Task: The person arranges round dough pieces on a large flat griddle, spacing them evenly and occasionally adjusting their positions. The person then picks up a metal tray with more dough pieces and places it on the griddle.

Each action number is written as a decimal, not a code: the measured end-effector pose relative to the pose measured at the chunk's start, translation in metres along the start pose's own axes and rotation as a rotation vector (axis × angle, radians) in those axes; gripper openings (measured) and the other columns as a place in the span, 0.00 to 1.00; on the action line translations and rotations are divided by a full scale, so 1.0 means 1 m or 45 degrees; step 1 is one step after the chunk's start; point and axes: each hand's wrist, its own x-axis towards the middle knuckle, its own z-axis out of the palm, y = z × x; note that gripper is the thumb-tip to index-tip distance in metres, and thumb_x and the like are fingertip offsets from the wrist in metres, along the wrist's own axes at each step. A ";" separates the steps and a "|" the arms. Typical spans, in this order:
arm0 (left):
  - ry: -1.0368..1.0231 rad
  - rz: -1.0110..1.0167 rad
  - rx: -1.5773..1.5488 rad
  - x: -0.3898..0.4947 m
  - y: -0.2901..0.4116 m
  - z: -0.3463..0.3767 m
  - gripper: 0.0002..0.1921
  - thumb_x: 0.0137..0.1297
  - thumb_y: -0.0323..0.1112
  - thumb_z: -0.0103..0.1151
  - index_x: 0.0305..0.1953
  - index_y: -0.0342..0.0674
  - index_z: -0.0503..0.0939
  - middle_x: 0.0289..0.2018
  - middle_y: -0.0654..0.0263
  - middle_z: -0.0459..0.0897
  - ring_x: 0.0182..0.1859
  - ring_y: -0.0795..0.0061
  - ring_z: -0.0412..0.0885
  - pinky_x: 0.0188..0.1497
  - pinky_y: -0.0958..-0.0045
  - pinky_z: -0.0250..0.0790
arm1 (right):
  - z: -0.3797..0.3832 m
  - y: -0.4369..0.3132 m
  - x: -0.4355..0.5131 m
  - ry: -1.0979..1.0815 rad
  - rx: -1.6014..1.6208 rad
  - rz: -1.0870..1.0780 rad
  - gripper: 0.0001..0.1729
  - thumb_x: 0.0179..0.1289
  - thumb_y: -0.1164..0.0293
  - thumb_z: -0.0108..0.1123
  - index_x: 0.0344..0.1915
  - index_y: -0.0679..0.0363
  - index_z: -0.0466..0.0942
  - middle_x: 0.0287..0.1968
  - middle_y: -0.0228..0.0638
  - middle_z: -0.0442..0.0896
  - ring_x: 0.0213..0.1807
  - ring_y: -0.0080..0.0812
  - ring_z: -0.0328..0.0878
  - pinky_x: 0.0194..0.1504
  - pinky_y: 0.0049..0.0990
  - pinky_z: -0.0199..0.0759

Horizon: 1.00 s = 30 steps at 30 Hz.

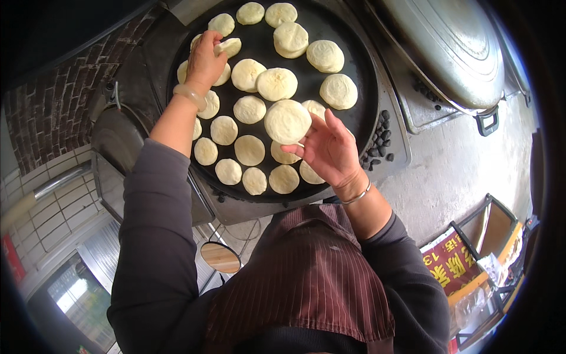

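Note:
A large round black griddle (305, 88) lies before me with several pale flat dough rounds on it. At the upper left, my left hand (206, 59) pinches the edge of a tilted dough round (231, 47). My right hand (331, 148), palm up, holds a dough round (288, 121) on its fingertips above the right-centre of the griddle. Beneath that hand, other rounds are partly hidden. Two dough rounds (277, 84) overlap near the middle, and another pair (290, 39) is stacked above them. Some rounds at the left edge are partly covered by my left hand and wrist.
Dark stones (381, 137) lie along the griddle's right rim. A large metal lid (455, 48) with a black handle (487, 121) is at the upper right. A dark pan (117, 137) stands left, and a framed rack (486, 230) with a red sign stands at the lower right.

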 end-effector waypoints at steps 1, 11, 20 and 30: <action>-0.010 0.019 -0.004 -0.003 0.001 -0.001 0.20 0.58 0.24 0.68 0.52 0.40 0.76 0.47 0.57 0.83 0.52 0.55 0.82 0.57 0.60 0.74 | 0.001 0.001 -0.001 -0.016 -0.012 -0.008 0.36 0.79 0.47 0.49 0.70 0.66 0.69 0.67 0.49 0.77 0.67 0.49 0.75 0.66 0.49 0.73; 0.093 -0.172 -0.074 -0.030 -0.010 -0.019 0.17 0.60 0.28 0.70 0.51 0.39 0.80 0.49 0.58 0.82 0.48 0.60 0.83 0.53 0.62 0.77 | 0.000 0.004 -0.007 0.016 -0.062 0.013 0.34 0.80 0.48 0.49 0.68 0.67 0.71 0.64 0.49 0.80 0.62 0.48 0.80 0.64 0.46 0.76; -0.129 -0.143 0.095 -0.015 -0.004 0.024 0.18 0.59 0.32 0.73 0.48 0.36 0.79 0.45 0.57 0.83 0.45 0.60 0.84 0.50 0.63 0.77 | 0.002 0.008 -0.010 0.002 0.018 -0.007 0.37 0.79 0.45 0.50 0.68 0.68 0.70 0.65 0.51 0.79 0.65 0.49 0.78 0.66 0.47 0.74; 0.052 -0.423 -0.666 -0.042 0.065 -0.029 0.11 0.71 0.36 0.65 0.45 0.35 0.81 0.42 0.63 0.86 0.41 0.73 0.85 0.43 0.68 0.78 | 0.008 -0.003 0.002 -0.086 -0.061 -0.143 0.38 0.80 0.45 0.47 0.71 0.67 0.68 0.69 0.49 0.75 0.71 0.46 0.72 0.71 0.45 0.67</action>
